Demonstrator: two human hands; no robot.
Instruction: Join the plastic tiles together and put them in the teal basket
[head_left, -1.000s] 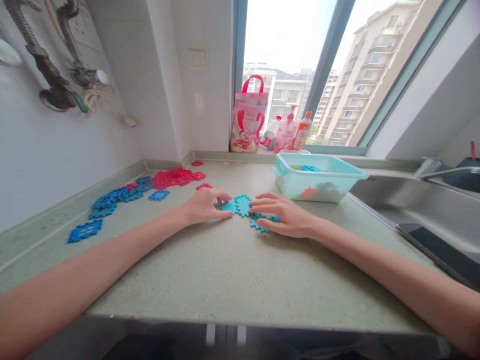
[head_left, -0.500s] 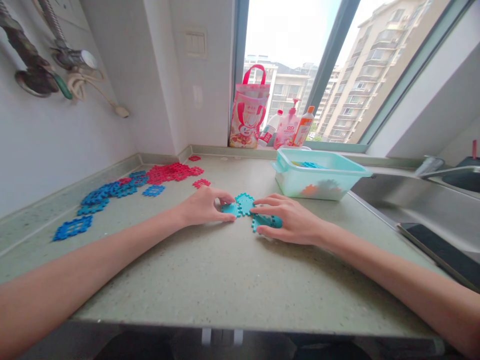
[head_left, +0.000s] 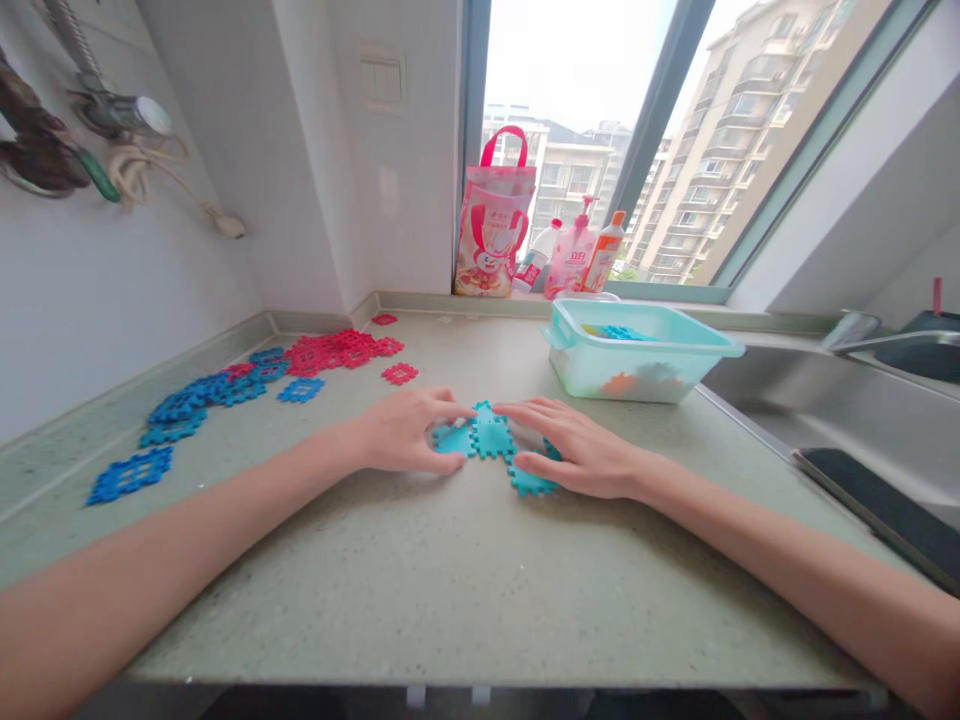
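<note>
While the left hand (head_left: 409, 432) holds the left turquoise tile (head_left: 453, 440) between thumb and fingers, the right hand (head_left: 574, 448) lies over the right turquoise tile (head_left: 532, 482), fingers extended; whether it grips, cannot tell. Middle turquoise tile (head_left: 492, 434) sits between the hands, toothed edges meeting its neighbours. Surface (head_left: 450, 580) bare from both hands to its near edge. Beyond the left hand, a lone red tile (head_left: 400, 373) is near; red tiles (head_left: 334, 350) and blue tiles (head_left: 202, 395) lie heaped farther left, against the wall. Beyond the right hand, a plastic tub (head_left: 637, 370) limits room; the sink (head_left: 840, 400) edge is well to its right. Lettering: the pink pump bottle (head_left: 570, 260), beyond the hands, reads 立白; print on the bag (head_left: 491, 240) left of it is too small.
</note>
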